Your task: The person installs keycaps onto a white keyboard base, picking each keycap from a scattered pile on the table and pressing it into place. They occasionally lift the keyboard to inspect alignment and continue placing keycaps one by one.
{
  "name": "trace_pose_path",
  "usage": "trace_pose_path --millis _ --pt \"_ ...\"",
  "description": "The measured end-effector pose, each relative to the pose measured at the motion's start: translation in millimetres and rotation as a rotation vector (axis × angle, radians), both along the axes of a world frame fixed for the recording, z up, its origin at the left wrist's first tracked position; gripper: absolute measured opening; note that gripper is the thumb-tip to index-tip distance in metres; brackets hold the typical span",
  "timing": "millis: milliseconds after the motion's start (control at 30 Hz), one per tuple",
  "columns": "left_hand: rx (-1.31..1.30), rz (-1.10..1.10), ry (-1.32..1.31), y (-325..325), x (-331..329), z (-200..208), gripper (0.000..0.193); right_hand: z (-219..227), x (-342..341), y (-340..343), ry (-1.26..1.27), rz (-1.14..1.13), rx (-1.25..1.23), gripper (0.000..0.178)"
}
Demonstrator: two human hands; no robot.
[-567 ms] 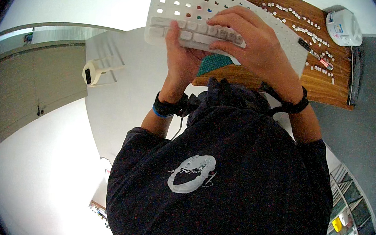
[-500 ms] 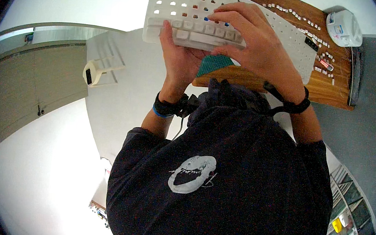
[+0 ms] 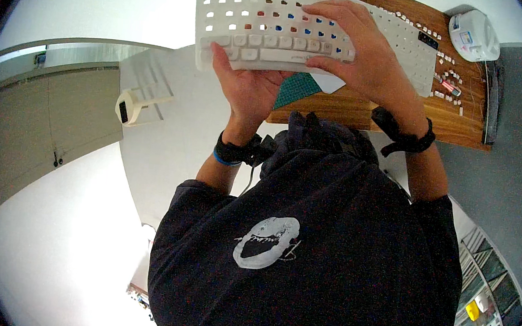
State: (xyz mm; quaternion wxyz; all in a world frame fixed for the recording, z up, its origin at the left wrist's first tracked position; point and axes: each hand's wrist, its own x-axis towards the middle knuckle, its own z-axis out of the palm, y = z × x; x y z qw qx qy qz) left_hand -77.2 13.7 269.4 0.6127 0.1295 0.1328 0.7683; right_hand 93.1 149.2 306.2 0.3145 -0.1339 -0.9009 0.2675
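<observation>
Two hands [image 3: 374, 63] on white, partly keycapped keyboard [image 3: 286, 43].

Head view: left one of two side-by-side fisheye cameras on the person's head, upright, not mirrored
Facing: down over the shirt [image 3: 334, 253], with left hand [image 3: 247, 85] and right hand [image 3: 370, 66] at upper middle
Near: shirt closest, fills lower middle
Keyboard: a bit farther off, seen from above, close to top edge [image 3: 280, 42]
Table: beyond and below keyboard, top right, part hidden [image 3: 449, 125]
Far: door [image 3: 39, 127] at left, shelf [image 3: 491, 302] at lower right
Rim: round, black corners, door edges bent
</observation>
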Motion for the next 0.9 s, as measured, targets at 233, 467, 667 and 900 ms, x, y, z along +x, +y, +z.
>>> trace_pose_path --millis 233,467,667,900 --pt "-0.102 0.101 0.192 -1.6 8.0 -4.7 0.087 2.0 10.2 13.0 -0.030 0.032 0.037 0.075" --pt "0.165 -0.028 -0.357 -2.6 7.3 -11.6 0.085 8.7 5.8 1.7 -0.022 0.070 0.031 0.076" --pt "0.279 -0.080 -0.308 -4.2 9.1 -18.7 0.082 6.8 -18.0 -16.0 0.069 0.087 0.117 0.071" --pt "-0.268 0.164 0.421 -8.4 22.3 -12.7 0.078 -1.2 -29.0 -22.7 0.156 0.050 0.182 0.053"
